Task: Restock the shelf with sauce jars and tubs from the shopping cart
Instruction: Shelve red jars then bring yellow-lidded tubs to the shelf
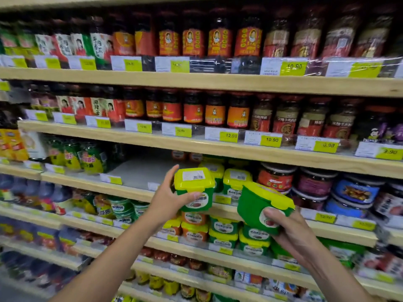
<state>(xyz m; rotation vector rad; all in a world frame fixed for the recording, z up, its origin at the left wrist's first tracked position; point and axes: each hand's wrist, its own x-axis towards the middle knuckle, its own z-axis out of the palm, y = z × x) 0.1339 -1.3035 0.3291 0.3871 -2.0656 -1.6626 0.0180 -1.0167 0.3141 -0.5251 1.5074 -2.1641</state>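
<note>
- The left grip [165, 199] is curled round an upright green tub [195, 189] with a yellow lid, its thumb lying across the label.
- The right grip [290, 232] holds a second green tub [261, 205], tilted on a slant, with the thumb pressed on its label.
- Beyond and left of the left grip lies a bare stretch of shelf [135, 171].
- Matching tubs [236, 182] stand on the shelf behind and between both grips.
- Stacked jars [277, 177] stand above and right of the right grip.
</note>
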